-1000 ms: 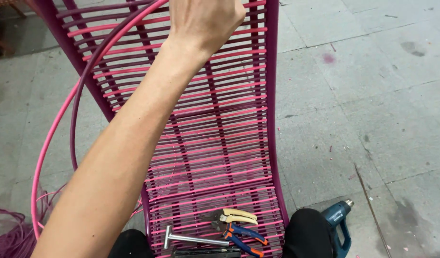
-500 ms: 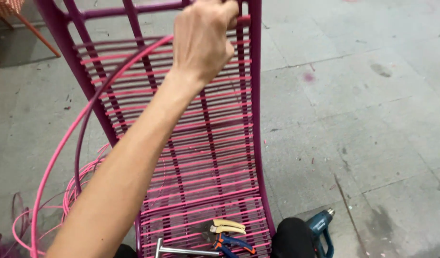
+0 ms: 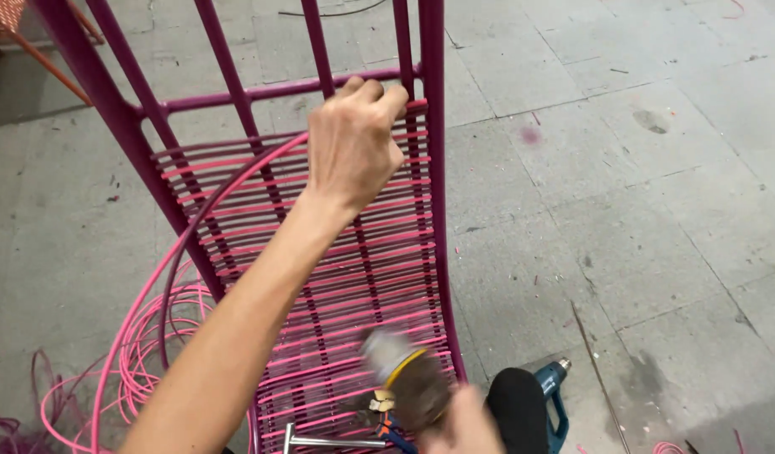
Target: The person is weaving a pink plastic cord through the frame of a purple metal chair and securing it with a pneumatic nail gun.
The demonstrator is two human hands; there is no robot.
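Grey concrete floor [image 3: 656, 210] all around, stained here and there. Standing on it, tilted away from the camera, a magenta metal chair frame [image 3: 432, 168], filled from the seat upward with rows of woven pink plastic cord [image 3: 362, 277].

Left hand [image 3: 354, 143] up at the top edge of the weave, just beside the right upright of the frame, clenched into a fist; seems to grasp the loose pink cord [image 3: 236, 181], though the fingers hide the very end. Comes to the fist from the lower left in one long arc, and goes down to a pink coil [image 3: 152, 336] on the floor at the left of the frame. Woven rows run across, from upright to upright; the top row sits right at the knuckles, with a bare magenta crossbar just above.

Right hand [image 3: 467, 424] low at the bottom edge, well apart from the top row, too blurred to tell its grip. Touching or just above it, a blurred tool with a pale head and yellow band [image 3: 396, 357].

Near it a steel hammer [image 3: 328, 440] on the seat, and a blue heat gun [image 3: 555, 382] on the floor.

Left hand clearly the nearer one to the working end of the cord.
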